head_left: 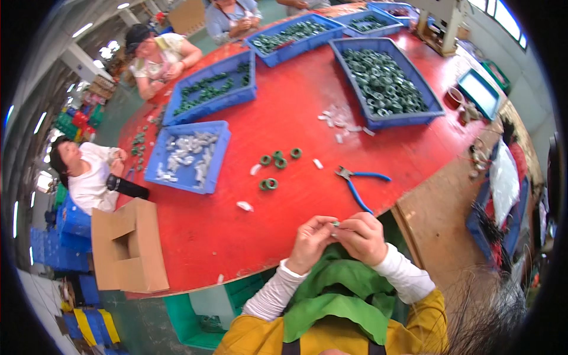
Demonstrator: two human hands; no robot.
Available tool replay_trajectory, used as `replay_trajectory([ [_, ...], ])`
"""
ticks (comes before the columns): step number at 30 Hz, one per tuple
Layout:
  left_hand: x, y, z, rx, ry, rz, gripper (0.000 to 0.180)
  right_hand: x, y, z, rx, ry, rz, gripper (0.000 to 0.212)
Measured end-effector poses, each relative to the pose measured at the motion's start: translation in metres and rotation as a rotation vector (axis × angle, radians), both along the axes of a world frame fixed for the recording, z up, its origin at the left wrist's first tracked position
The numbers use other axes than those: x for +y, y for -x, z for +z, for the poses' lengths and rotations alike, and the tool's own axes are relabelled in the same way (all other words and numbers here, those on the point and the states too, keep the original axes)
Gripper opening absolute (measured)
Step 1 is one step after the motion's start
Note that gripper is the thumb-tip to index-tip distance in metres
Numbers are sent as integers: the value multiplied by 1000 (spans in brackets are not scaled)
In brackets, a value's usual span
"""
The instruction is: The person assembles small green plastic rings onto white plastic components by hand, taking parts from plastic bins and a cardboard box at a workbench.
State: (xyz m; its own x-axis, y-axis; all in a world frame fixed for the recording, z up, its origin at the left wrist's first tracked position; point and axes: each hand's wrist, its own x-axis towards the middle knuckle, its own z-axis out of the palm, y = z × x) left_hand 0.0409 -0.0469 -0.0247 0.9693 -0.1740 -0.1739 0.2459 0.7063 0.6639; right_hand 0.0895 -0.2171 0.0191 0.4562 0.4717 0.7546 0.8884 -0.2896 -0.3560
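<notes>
Close to the red table's near edge, my left hand (310, 244) and my right hand (362, 238) meet with fingertips pinched together. Between them is a small green piece (335, 223), probably one of the green rings, with a bit of white below it; the fingers cover most of it. Several loose green rings (280, 162) lie on the table beyond my hands, among small white pieces (244, 206). Just past my right hand rest cutting pliers (371, 175) with blue handles, their jaws pointing left.
Blue trays of green rings (384, 83) stand along the far side. Another blue tray (222, 155) holds white-grey pieces. A cardboard box (151, 248) is at the left edge, near a black bottle (127, 187). Co-workers sit at the left and far sides. A green crate (177, 322) stands below the table.
</notes>
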Motion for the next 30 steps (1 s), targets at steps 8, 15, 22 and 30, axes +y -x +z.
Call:
replay_trajectory([
  [8,-5,-10,3,72,117,117,16,7,6,8,64,-134,41,25],
  [15,-17,-5,10,22,142,140,16,6,25,-1,184,-187,-32,27],
  [22,-18,-1,16,-91,-98,187,17,3,14,4,552,-432,-52,18],
  [30,-12,2,19,-90,-243,164,14,3,-4,10,729,-367,-2,18],
])
